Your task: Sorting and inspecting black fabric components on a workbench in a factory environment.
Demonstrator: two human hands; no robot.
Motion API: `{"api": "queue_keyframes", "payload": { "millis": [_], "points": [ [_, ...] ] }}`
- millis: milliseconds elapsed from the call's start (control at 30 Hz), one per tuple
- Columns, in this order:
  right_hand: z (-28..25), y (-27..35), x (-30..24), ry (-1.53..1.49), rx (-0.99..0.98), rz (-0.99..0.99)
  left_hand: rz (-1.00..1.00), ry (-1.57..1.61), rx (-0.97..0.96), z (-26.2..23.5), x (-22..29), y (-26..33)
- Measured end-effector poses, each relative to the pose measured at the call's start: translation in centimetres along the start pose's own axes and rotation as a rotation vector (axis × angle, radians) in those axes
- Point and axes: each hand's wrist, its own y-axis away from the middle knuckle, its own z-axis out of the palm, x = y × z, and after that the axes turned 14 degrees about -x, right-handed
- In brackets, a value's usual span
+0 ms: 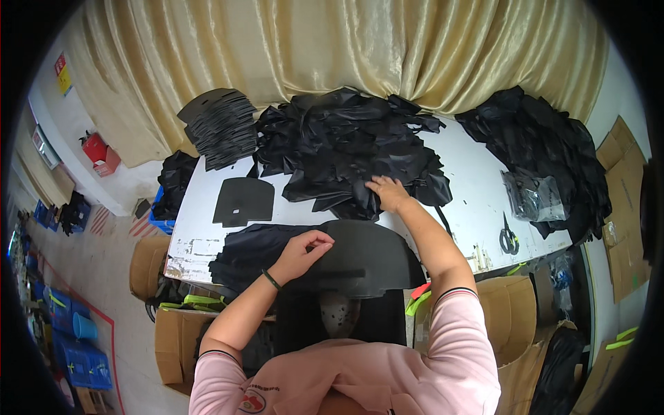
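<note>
A large black panel with a rounded top lies at the table's near edge, right in front of me. Over its left part my left hand is closed, fingertips curled together, with nothing visible in them. Black fabric spreads beneath and to the left of that hand. My right hand reaches forward to the front of a heap of thin black fabric pieces. Its fingers are apart and rest on the heap. Left of the heap, a flat black panel with a small slot lies alone.
A tall stack of black panels stands at the back left of the white table. Black-handled scissors, a clear plastic bag and another black fabric heap are on the right. Cardboard boxes stand below the table edge.
</note>
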Motion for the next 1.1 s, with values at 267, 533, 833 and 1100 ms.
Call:
{"api": "queue_keyframes", "payload": {
  "millis": [267, 533, 833, 1100],
  "points": [
    [-7.7, 1.6, -6.1, -0.026, 0.366, -0.344, -0.207, 0.322, 0.249, -2.2, -0.8, -3.0],
    [-11.7, 8.5, -13.0, -0.133, 0.220, -0.657, -0.092, 0.747, 0.129, -3.9, -1.5, -6.0],
    [-18.6, 6.8, -13.5, -0.171, 0.037, -0.380, 0.091, -0.017, 0.155, -2.3, 2.6, -4.8],
    [-26.3, 9.1, -11.5, 0.164, 0.809, -0.476, -0.058, 0.075, -0.001, -6.0, 2.4, -2.3]
  ]
}}
